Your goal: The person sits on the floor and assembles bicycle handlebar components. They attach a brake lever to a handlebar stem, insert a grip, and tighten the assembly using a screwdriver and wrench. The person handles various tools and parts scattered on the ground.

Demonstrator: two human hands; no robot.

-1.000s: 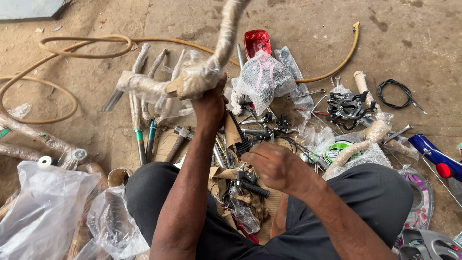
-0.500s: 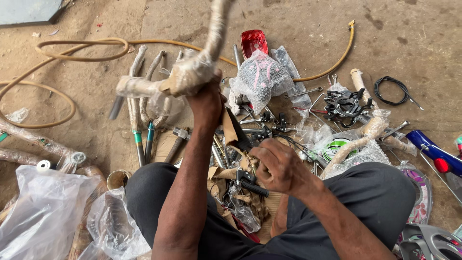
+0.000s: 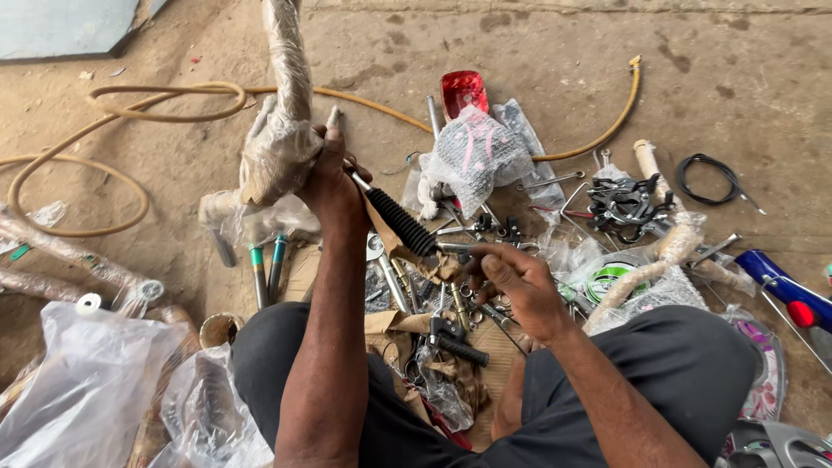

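Note:
My left hand [image 3: 331, 178] is closed around a bicycle frame part wrapped in clear plastic [image 3: 279, 147], which stands upright and runs out of the top of the view. In my right hand [image 3: 518, 284] is the lower end of a metal rod with a black ribbed rubber grip [image 3: 404, 223]. The rod slants up to the left, and its tip reaches the wrapped part right beside my left hand. Under both hands lies a pile of small metal parts [image 3: 451, 312] on brown cardboard between my knees.
A yellow hose [image 3: 130, 95] loops across the concrete floor at left and back. A red reflector [image 3: 464, 89], a bagged part [image 3: 477, 156], black brake pieces [image 3: 626, 204], a black cable loop [image 3: 712, 178], a blue tool [image 3: 784, 290] and clear plastic bags [image 3: 82, 390] surround me.
My left hand has tipped the wrapped frame part more upright and drawn it closer. My right hand has come up from the pile with the gripped rod and brought it to the frame.

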